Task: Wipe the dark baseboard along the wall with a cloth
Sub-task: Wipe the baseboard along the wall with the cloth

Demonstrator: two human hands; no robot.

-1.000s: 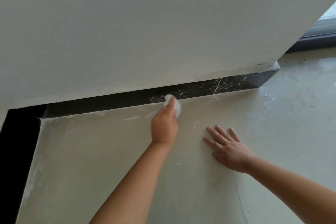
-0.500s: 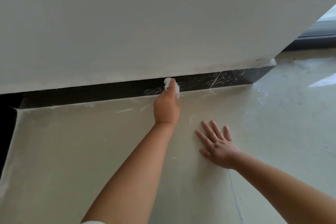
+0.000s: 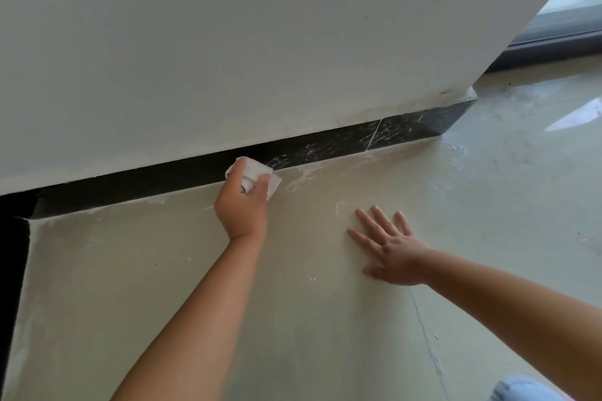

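Baseboard (image 3: 325, 148): dark strip at the foot of the pale wall (image 3: 228, 42), running from a dark corner at its low end up to the wall's outer corner. One thin pale joint line crosses it toward the outer corner. White smears and flecks show on the stretch from the cloth to that corner; the stretch on the other side of the cloth reads plain dark.

Cloth (image 3: 255, 171): small, white, crumpled; pressed against the baseboard's lower edge where it meets the floor (image 3: 325, 319), part of it hanging over the floor.

Left hand (image 3: 242, 205): arm stretched toward the baseboard, fingers (image 3: 237, 169) curled closed around the cloth.

Right hand (image 3: 391, 247): flat on the floor, palm down, well short of the baseboard, fingers spread open, holding nothing.

Floor: pale, with whitish residue along the baseboard's foot and a thin seam line below the right hand.

Blue fabric (image 3: 521, 389): a patch at the frame's bottom edge, far from the baseboard.
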